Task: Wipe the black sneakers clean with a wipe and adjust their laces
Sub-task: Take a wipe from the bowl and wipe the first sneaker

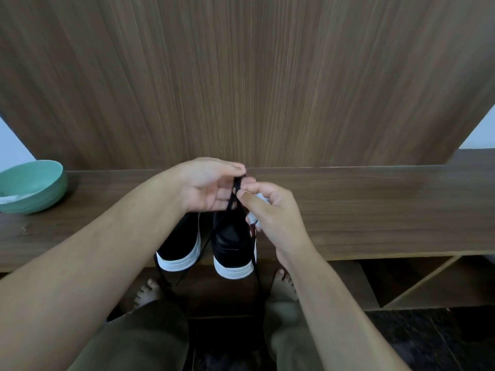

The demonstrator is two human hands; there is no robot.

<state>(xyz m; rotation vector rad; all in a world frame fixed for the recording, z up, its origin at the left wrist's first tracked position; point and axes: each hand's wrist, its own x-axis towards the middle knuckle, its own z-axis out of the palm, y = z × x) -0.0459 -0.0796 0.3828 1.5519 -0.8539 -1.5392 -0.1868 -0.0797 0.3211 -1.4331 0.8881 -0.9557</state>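
Two black sneakers with white soles stand side by side on the wooden shelf, heels toward me: the left sneaker (179,246) and the right sneaker (232,247). A black lace (235,192) rises from the right sneaker. My left hand (211,186) pinches the lace's top end between thumb and fingers. Just right of it, my right hand (270,212) pinches the same lace with thumb and forefinger and holds a crumpled white wipe (254,216) in its palm. More lace ends hang down over the shelf's front edge.
A teal bowl (40,183) with white wipes in it sits on the wooden shelf (375,210) at far left. A wood panel rises right behind the shelf. An open compartment lies below at right. My bare feet stand on the dark floor under the shelf edge.
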